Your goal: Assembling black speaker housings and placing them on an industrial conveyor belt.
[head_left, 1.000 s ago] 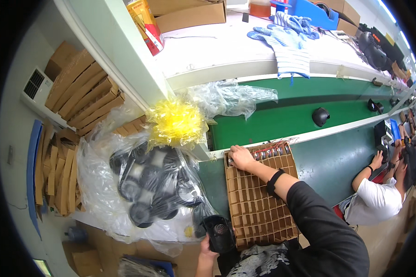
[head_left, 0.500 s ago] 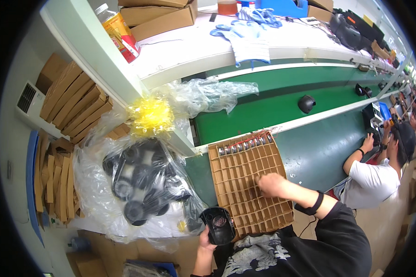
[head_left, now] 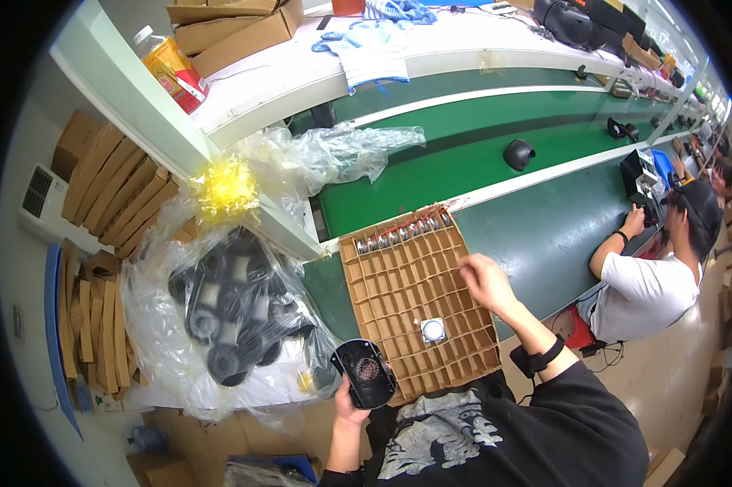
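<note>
Left hand (head_left: 347, 403): fingers closed on the near left edge of a black plastic rounded housing (head_left: 366, 375), hollow face up, long axis running far-left to near-right, beside the tray. Right hand (head_left: 486, 282): half open, fingers loosely bent, nothing visible in grip, above the right edge of a brown cardboard grid tray (head_left: 406, 276). Square-framed silver round part (head_left: 433, 329) lies atop the dividers.

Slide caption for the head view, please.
Left grip holds a black shell; right grip by the edge of a divided cardboard tray with a silvery part on it.

A round silvery part (head_left: 433, 329) lies on the cardboard grid (head_left: 409, 286), beside a hollow black shell (head_left: 366, 385).
</note>
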`<state>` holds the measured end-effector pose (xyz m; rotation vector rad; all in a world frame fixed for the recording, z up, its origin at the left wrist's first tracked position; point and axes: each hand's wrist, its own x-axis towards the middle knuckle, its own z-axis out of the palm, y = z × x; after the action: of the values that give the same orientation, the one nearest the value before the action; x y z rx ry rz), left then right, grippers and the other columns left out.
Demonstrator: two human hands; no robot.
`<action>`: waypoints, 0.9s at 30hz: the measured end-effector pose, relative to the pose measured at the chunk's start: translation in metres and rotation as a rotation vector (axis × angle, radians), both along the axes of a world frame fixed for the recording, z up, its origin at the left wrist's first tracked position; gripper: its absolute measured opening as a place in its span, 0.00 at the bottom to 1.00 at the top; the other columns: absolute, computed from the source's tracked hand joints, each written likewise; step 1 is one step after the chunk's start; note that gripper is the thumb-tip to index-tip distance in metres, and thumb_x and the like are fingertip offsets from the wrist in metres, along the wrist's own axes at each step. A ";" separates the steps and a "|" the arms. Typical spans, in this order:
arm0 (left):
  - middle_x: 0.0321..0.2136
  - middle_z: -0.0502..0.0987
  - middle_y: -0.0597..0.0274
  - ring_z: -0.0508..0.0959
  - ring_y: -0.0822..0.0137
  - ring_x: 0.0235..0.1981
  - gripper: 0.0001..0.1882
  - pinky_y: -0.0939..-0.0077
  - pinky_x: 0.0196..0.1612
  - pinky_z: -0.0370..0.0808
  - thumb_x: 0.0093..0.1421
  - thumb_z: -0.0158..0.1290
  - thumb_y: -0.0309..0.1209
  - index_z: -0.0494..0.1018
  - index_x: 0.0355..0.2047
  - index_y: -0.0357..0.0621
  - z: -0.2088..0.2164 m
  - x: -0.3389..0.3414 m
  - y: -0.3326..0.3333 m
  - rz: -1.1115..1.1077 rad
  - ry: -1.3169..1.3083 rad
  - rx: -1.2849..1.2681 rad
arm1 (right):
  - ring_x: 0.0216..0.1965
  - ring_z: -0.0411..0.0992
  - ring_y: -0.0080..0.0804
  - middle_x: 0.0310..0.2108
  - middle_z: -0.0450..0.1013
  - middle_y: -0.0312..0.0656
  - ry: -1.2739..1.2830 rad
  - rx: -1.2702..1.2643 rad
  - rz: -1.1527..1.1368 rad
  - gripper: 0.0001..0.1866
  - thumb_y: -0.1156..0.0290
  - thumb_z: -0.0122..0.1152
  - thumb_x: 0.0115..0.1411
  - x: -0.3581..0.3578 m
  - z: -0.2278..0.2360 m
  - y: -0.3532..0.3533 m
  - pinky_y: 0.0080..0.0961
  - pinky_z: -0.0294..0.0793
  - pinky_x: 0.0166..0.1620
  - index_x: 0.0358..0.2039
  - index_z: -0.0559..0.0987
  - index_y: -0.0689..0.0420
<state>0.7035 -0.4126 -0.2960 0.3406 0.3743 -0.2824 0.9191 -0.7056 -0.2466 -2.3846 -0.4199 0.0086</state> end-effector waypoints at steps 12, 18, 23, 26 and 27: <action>0.53 0.67 0.46 0.68 0.46 0.54 0.40 0.50 0.57 0.67 0.60 0.39 0.60 0.54 0.61 0.40 0.025 0.014 -0.018 -0.003 -0.050 0.062 | 0.40 0.70 0.46 0.36 0.71 0.47 -0.027 0.079 0.394 0.19 0.69 0.65 0.45 -0.072 -0.053 0.019 0.36 0.72 0.44 0.39 0.73 0.59; 0.53 0.68 0.53 0.71 0.58 0.53 0.35 0.59 0.57 0.68 0.64 0.35 0.57 0.58 0.59 0.41 0.033 0.011 -0.019 -0.068 0.025 0.189 | 0.41 0.73 0.38 0.40 0.75 0.42 -0.208 0.337 0.613 0.21 0.67 0.73 0.41 -0.086 0.089 0.039 0.33 0.70 0.44 0.36 0.75 0.55; 0.50 0.71 0.55 0.74 0.64 0.48 0.30 0.66 0.51 0.73 0.66 0.36 0.52 0.61 0.56 0.40 0.053 0.019 -0.032 -0.116 -0.019 0.215 | 0.44 0.68 0.36 0.42 0.72 0.38 -0.319 0.161 0.694 0.21 0.67 0.68 0.43 -0.106 0.111 0.059 0.32 0.67 0.47 0.38 0.75 0.56; 0.48 0.72 0.56 0.75 0.65 0.48 0.27 0.67 0.50 0.74 0.67 0.35 0.49 0.62 0.55 0.40 0.058 0.017 -0.035 -0.155 -0.032 0.174 | 0.44 0.67 0.34 0.43 0.72 0.37 -0.358 -0.022 0.690 0.22 0.65 0.69 0.41 -0.109 0.107 0.063 0.32 0.65 0.46 0.37 0.74 0.57; 0.48 0.72 0.56 0.75 0.65 0.48 0.27 0.67 0.50 0.74 0.67 0.35 0.49 0.62 0.55 0.40 0.059 0.016 -0.036 -0.154 -0.030 0.172 | 0.44 0.67 0.34 0.43 0.72 0.37 -0.355 -0.023 0.691 0.22 0.65 0.69 0.41 -0.110 0.106 0.064 0.32 0.65 0.46 0.37 0.74 0.57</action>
<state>0.7197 -0.4485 -0.2369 0.5432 0.3441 -0.3967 0.8095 -0.6420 -0.1406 -2.1457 -1.3939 -0.0957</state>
